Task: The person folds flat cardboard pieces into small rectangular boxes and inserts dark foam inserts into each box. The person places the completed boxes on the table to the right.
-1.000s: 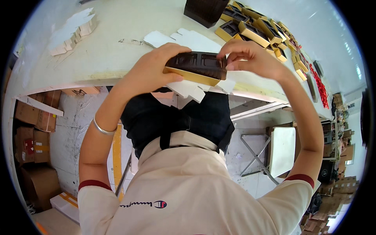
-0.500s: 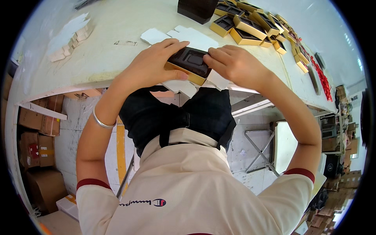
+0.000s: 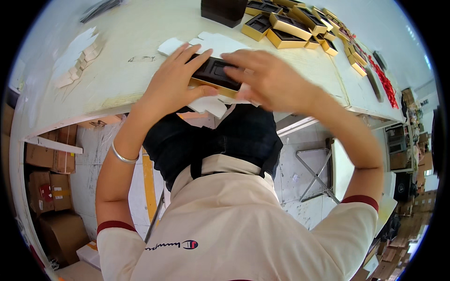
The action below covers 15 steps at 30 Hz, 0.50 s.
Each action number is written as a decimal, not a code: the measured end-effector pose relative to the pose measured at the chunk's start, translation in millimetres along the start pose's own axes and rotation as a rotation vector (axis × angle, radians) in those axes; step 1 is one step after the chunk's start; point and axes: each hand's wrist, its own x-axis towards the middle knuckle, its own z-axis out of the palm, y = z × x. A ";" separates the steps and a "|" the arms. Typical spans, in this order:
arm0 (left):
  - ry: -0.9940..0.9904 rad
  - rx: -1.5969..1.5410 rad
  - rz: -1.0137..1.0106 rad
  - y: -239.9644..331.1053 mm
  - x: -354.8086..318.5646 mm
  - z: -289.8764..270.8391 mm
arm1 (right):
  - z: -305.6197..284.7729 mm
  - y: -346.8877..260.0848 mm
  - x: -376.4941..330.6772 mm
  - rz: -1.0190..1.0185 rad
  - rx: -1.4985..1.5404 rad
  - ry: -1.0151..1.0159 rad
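Left hand (image 3: 174, 78) with fingers spread, a person clasps the left end of a narrow gold-sided rectangular box (image 3: 226, 91), the thumb along its near wall and the fingers reaching over its far edge. The right hand (image 3: 267, 77), blurred, curves over the right end; whether its fingertips press down or merely hover cannot be told. The box sits between the two hands, close to the near edge of a long white worktable (image 3: 117, 75) that stretches away to left and right.

Below the near right side of the table stands a white-topped folding stool with metal legs (image 3: 342, 166). At far right on the table, gold boxes with dark inserts (image 3: 290, 28) are heaped at varied angles, and a dark brown upright block (image 3: 224, 11) stands just left of them. Flat white cut-card pieces (image 3: 225, 42) show on the far and near sides of the clasped box, whose dark brown moulded plastic tray (image 3: 218, 69) faces up. A silver-coloured rounded bangle (image 3: 123, 153) circles the left wrist.
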 end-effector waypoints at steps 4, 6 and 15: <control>0.008 0.036 0.076 6.4 -0.5 7.8 | 38.7 -21.2 -25.3 0.243 0.005 0.084; 0.005 0.033 0.090 10.1 0.7 5.7 | 42.3 -25.4 -25.1 0.309 -0.008 0.116; 0.119 -0.439 0.020 -0.8 -5.8 -2.8 | 35.0 -17.8 -28.3 0.475 0.455 0.245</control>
